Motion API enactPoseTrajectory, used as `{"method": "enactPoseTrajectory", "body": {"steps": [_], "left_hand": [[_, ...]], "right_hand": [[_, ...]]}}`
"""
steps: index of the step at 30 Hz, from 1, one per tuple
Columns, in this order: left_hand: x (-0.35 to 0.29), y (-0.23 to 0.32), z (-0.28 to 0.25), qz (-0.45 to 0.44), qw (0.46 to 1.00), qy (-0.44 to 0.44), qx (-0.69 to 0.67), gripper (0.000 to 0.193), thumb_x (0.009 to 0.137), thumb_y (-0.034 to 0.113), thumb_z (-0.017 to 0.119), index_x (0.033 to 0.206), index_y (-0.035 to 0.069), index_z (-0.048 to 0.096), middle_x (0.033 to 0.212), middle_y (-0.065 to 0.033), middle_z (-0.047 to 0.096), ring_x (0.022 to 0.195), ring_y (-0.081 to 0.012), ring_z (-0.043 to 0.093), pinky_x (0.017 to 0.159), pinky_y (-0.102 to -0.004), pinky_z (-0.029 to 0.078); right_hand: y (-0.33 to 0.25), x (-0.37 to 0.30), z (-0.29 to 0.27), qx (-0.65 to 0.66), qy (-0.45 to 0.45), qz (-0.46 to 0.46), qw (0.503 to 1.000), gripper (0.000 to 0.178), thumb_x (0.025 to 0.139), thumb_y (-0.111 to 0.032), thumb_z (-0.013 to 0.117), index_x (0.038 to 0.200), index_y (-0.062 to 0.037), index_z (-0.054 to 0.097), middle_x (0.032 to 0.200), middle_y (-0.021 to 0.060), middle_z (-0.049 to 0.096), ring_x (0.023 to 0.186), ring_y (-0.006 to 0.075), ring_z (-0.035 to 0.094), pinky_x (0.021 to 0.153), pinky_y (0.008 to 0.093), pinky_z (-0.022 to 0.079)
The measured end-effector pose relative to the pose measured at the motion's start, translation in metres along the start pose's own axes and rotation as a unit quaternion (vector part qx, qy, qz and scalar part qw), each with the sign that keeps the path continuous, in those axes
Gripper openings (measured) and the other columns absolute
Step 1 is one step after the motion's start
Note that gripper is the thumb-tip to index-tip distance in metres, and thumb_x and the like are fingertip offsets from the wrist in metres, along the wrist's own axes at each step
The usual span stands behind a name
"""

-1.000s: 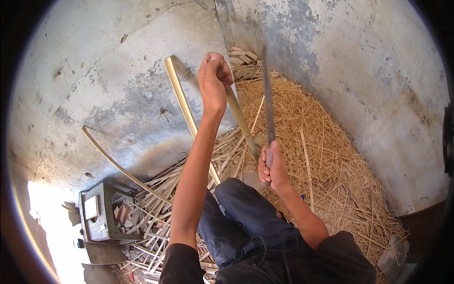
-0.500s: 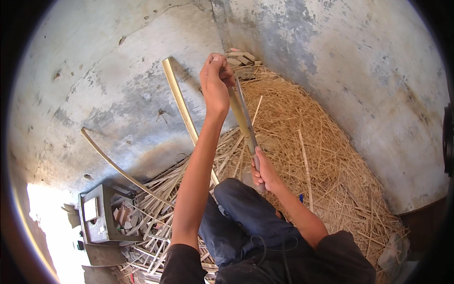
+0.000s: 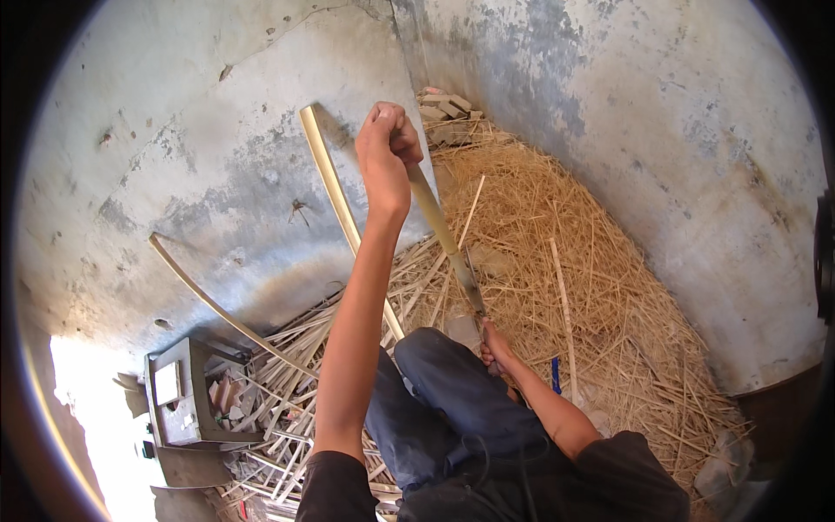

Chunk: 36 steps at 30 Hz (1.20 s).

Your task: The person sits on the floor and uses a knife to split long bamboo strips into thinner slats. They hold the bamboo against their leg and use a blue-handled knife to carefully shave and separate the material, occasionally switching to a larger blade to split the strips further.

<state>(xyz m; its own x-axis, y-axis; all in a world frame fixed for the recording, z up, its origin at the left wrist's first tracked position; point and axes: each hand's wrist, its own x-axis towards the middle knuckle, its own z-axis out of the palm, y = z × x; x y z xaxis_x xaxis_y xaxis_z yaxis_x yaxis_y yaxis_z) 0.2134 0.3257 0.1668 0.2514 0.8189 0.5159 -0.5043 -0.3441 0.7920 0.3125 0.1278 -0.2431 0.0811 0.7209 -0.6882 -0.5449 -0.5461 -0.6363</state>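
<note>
Weathered plaster walls (image 3: 235, 130), patched grey and blue, meet behind a floor heaped with straw-coloured shavings (image 3: 600, 261), a few bricks (image 3: 448, 107) in the corner and an open-fronted wooden box (image 3: 187, 404) of rubble off to the left. Two pale lengths lean on the left wall: a straight split-bamboo slat (image 3: 326, 165) and a thinner, bowed strip (image 3: 217, 309). Between the hands, in front of the dark-trousered knees (image 3: 444, 374), a bamboo strip (image 3: 429, 204) slants down from upper left to lower right. The left hand (image 3: 389, 143) has it at the top, its grip curled round the upper end, fingers folded over. Down by the knee, the right hand (image 3: 494, 346) wraps its grip about the handle of a long narrow knife (image 3: 475, 289), whose blade runs edge-on along the strip's lower part; whether blade and bamboo actually touch, I cannot tell. The strip should be light, stiff along its length yet springy, with a smooth rind that could slide in a dry palm and raw edges likely to leave splinters. It looks tough rather than fragile, though apt to split with the grain. The best hold is probably the upper end, clear of the blade, fingers round the flat faces rather than dragged along the edges.
</note>
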Motion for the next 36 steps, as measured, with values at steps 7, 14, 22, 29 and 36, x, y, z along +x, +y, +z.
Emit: {"method": "enactPoseTrajectory", "body": {"steps": [7, 14, 22, 29, 36], "left_hand": [[0.0, 0.0, 0.004, 0.002, 1.0, 0.01, 0.008, 0.024, 0.103, 0.03, 0.048, 0.085, 0.014, 0.042, 0.066, 0.0033, 0.03, 0.056, -0.01, 0.026, 0.052, -0.0295, 0.021], [0.001, -0.001, -0.003, 0.006, 1.0, 0.005, 0.007, 0.026, 0.105, 0.029, 0.045, 0.085, 0.013, 0.044, 0.068, 0.0029, 0.036, 0.057, -0.0079, 0.028, 0.052, -0.0271, 0.026], [0.006, -0.001, -0.019, 0.018, 1.0, 0.022, -0.003, 0.025, 0.105, 0.029, 0.046, 0.085, 0.013, 0.044, 0.067, 0.0036, 0.033, 0.057, -0.0071, 0.027, 0.05, -0.0261, 0.024], [0.004, -0.002, 0.0, 0.006, 1.0, 0.027, 0.013, 0.022, 0.103, 0.03, 0.047, 0.089, 0.014, 0.046, 0.067, 0.0038, 0.031, 0.056, -0.0092, 0.027, 0.052, -0.0285, 0.023], [-0.001, -0.005, 0.018, 0.01, 1.0, 0.011, 0.019, 0.025, 0.105, 0.032, 0.048, 0.089, 0.013, 0.046, 0.068, 0.0033, 0.033, 0.058, -0.009, 0.028, 0.053, -0.0273, 0.024]], "right_hand": [[-0.048, -0.045, 0.039, 0.004, -0.056, -0.07, 0.996, 0.064, 0.103, -0.075, 0.041, 0.086, -0.0129, 0.042, 0.053, -0.004, 0.033, 0.037, 0.0105, 0.03, 0.04, 0.0301, 0.032], [-0.008, -0.006, 0.008, -0.034, -0.027, -0.066, 0.997, 0.061, 0.104, -0.072, 0.041, 0.085, -0.0142, 0.042, 0.053, -0.0026, 0.033, 0.038, 0.0109, 0.031, 0.039, 0.0294, 0.03], [0.072, 0.005, -0.104, -0.291, 0.092, 0.057, 0.951, 0.053, 0.101, -0.054, 0.065, 0.075, -0.0105, 0.05, 0.056, 0.0036, 0.047, 0.041, 0.0168, 0.043, 0.042, 0.0375, 0.036], [0.071, 0.001, -0.116, -0.197, 0.064, -0.142, 0.968, 0.048, 0.102, -0.05, 0.066, 0.079, -0.0113, 0.049, 0.054, 0.0012, 0.046, 0.04, 0.0143, 0.043, 0.04, 0.0335, 0.035], [-0.106, -0.107, 0.016, 0.133, -0.101, -0.238, 0.957, 0.054, 0.106, -0.065, 0.045, 0.09, -0.0135, 0.045, 0.053, -0.002, 0.037, 0.035, 0.0097, 0.032, 0.036, 0.0268, 0.031]]}}
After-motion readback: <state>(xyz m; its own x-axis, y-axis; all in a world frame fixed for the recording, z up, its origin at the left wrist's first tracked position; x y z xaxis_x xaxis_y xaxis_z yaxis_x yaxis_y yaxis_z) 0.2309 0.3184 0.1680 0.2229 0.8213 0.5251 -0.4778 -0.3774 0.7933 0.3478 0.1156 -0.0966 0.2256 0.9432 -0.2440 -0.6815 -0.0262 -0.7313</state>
